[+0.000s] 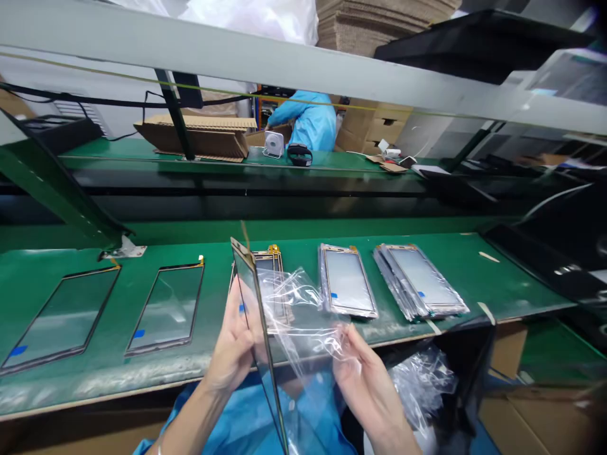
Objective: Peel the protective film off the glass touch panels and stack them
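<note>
Though glossy, green workbench (502, 278), cartons (370, 131) beyond.

Co-worker in blue (317, 120) at bk; sm. white fan (274, 144) nr, brown cardbd (218, 143) on green shelf (332, 162).

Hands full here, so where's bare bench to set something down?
Right of the rightmost panel stack, up to the black item, bar small pale strips; also between the leftmost panel and second panel. Crowded: around left hand, held panel, clear plastic, right hand.

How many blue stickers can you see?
5 blue stickers: one on each panel at left, one by the left hand, one on each stack at right. More may be hidden.
</note>
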{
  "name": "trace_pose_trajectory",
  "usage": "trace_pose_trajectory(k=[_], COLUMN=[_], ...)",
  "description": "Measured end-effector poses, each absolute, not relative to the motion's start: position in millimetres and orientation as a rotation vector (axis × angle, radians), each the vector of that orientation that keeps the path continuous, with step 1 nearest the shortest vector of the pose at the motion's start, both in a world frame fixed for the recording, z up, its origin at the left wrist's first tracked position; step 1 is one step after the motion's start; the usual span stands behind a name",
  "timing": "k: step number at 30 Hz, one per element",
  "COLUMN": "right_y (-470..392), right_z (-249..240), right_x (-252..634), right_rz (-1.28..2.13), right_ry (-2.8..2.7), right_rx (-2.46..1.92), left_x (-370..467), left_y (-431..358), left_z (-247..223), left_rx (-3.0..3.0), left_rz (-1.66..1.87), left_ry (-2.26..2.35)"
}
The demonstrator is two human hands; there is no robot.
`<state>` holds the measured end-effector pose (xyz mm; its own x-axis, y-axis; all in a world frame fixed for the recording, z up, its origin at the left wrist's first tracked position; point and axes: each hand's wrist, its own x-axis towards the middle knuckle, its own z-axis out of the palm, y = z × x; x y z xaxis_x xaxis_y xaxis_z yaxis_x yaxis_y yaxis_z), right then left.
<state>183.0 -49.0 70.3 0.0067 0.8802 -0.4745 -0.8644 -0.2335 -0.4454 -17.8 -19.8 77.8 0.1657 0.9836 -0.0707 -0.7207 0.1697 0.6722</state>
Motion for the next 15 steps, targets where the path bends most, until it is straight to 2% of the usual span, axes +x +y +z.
trace_pose_trajectory(k=[7,12,15], right_y=[-55.5,-55.3,-62.3], right_z=[66.0,70.5,67.5], right_x=[162.1,173.7,216.9], right_rz=[1.639,1.363,1.113], right_ry=[0.126,-0.155,-0.271], right_rx=[-0.775,-0.78,-0.854], left_x=[-9.7,-19.0,-33.0], left_y=[-3.7,0.2,5.7], left_z=[78.7,69.7,66.6], left_rx=[0.405,0.231,0.349], left_rz=[1.442,1.315,1.43], left_ry=[0.341,0.469,0.627])
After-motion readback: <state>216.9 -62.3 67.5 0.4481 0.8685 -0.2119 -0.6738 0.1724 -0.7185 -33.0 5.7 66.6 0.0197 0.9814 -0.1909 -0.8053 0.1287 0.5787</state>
